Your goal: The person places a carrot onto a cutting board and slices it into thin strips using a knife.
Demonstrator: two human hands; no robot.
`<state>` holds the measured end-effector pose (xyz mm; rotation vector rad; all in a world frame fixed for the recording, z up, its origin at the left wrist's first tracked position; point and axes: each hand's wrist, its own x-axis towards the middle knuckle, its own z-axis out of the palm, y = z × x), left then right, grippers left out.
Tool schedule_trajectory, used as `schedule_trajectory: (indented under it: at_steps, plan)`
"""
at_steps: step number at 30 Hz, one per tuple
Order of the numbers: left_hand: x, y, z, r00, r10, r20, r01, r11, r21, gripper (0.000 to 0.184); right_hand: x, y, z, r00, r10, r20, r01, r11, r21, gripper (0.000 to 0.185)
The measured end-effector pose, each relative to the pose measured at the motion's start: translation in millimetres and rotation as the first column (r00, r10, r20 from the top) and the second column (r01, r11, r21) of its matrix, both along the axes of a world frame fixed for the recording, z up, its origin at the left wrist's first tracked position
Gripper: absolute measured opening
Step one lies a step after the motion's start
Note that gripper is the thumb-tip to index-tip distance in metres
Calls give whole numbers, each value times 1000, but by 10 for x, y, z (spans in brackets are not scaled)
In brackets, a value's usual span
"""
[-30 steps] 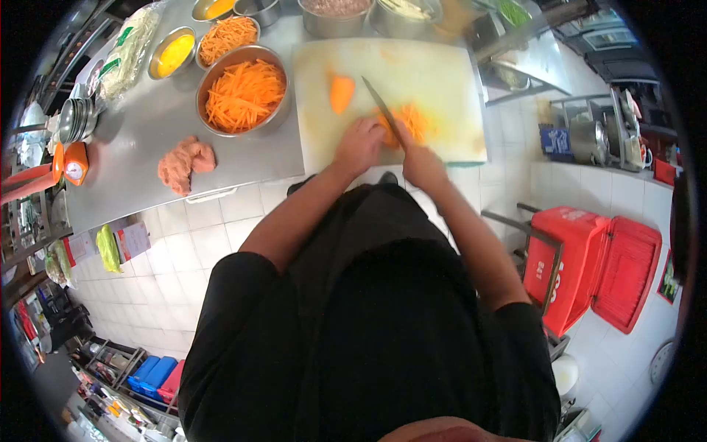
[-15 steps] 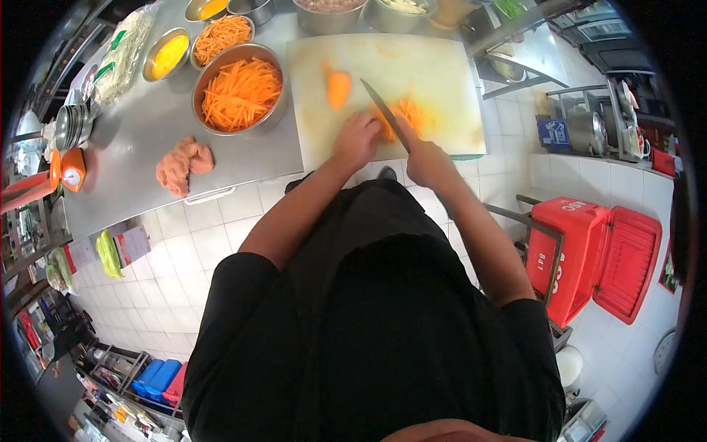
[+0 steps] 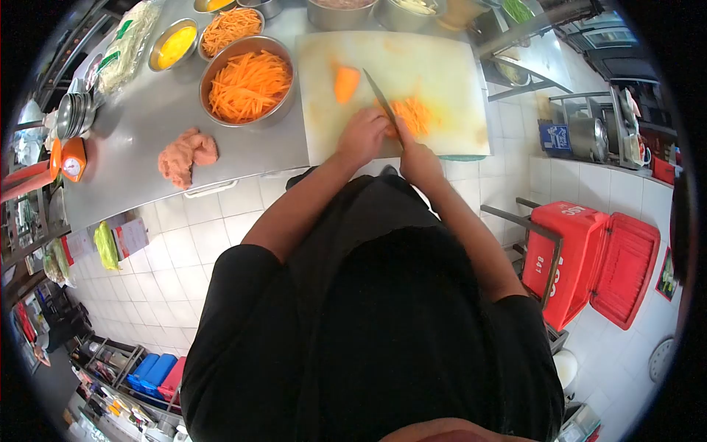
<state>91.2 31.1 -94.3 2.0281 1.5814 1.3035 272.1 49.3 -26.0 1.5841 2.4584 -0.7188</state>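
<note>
On the white cutting board (image 3: 456, 66), my right hand (image 3: 420, 163) is closed round the handle of a knife (image 3: 379, 93), whose blade points up and to the left. My left hand (image 3: 362, 135) has its fingers bent together over a carrot piece, mostly hidden, beside the blade. Thin carrot strips (image 3: 414, 116) lie just right of the knife. A larger carrot chunk (image 3: 346, 84) rests farther back on the board. Left of the board stands a metal bowl (image 3: 205, 102) full of carrot strips.
A crumpled pinkish cloth (image 3: 179, 163) lies on the steel table (image 3: 118, 173). Behind are a bowl of shredded carrot (image 3: 230, 31), a yellow-filled bowl (image 3: 175, 46) and more metal containers. An orange scale (image 3: 73, 160) stands far left, a red cooler (image 3: 563, 261) at right.
The knife and my right hand have shifted slightly at the carrot piece. The table and board sit a little higher and farther right in view. Both hands keep their hold.
</note>
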Motion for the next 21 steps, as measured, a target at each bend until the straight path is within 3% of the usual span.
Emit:
schedule_trajectory:
  at_steps: [4, 7, 13, 19, 21]
  plan:
    - [18, -27, -32, 999, 9, 52, -9, 1000, -1, 15, -32, 89, 271, 993, 26, 112, -16, 995, -94, 101]
    - [-5, -76, -66, 994, 76, 79, -80, 996, 48, 15, -25, 190, 329, 994, 67, 86, -60, 994, -88, 100]
    - [-62, -110, -53, 998, 16, -52, -16, 1000, 1, 17, -174, 130, 808, 991, 65, 114, -46, 986, -161, 90]
    - [-71, -99, -15, 997, 32, -64, -33, 999, -23, 12, -199, -54, 246, 998, -53, 40, 57, 993, -99, 88]
    - [-87, -56, -40, 998, 34, -54, -34, 999, 13, 13, -211, 34, 235, 998, -23, 63, 28, 995, -92, 88]
